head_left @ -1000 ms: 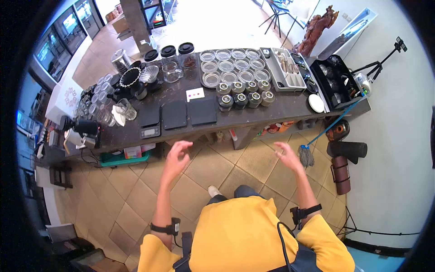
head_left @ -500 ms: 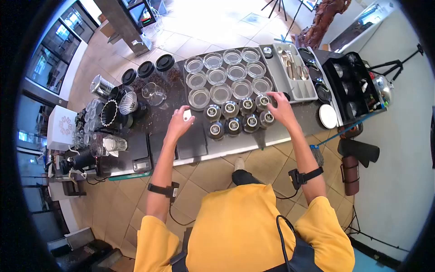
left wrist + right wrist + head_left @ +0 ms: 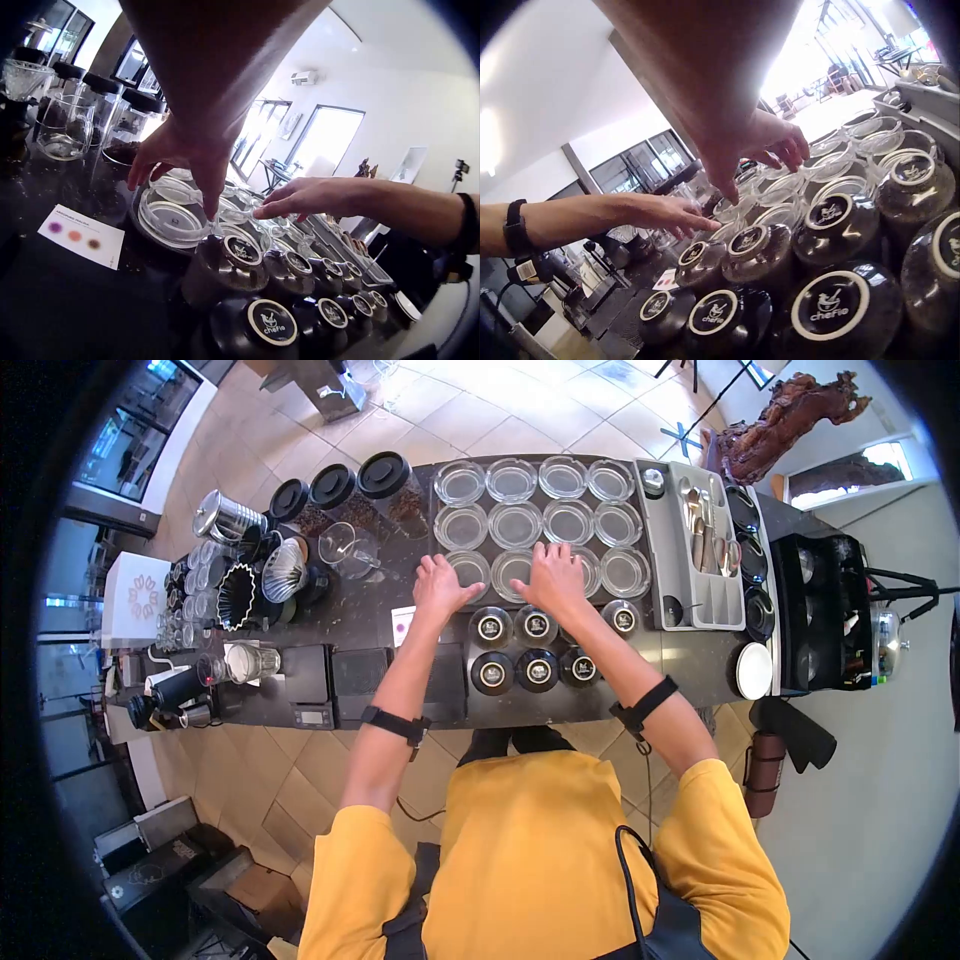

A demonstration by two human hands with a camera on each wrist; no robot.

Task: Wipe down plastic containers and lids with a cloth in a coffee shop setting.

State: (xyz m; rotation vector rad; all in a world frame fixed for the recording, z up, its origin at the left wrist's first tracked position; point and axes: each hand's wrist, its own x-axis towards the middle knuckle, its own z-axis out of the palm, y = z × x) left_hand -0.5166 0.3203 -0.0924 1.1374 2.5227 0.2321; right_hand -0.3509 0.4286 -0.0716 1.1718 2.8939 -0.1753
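Observation:
Round glass dishes with notched rims, seemingly ashtrays, stand in rows on a dark tray. At the tray's front left corner, my left hand reaches over the nearest glass dish, its fingers spread and its thumb right at the rim. My right hand is over the middle of the front row, fingers pointing forward and thumb out to the left. It partly hides the dishes beneath it. In front of the tray, several dark cups stand upside down, pale rings on their bases; my right forearm passes above them.
Left of the tray are lidded jars, a glass server and a printed card. Flat black scales lie at the counter's front edge. A grey cutlery tray and a black box are on the right.
Both hands have moved up and forward, from below the counter's edge, past the cups, to the front row of glass dishes. The head view has come closer over the counter.

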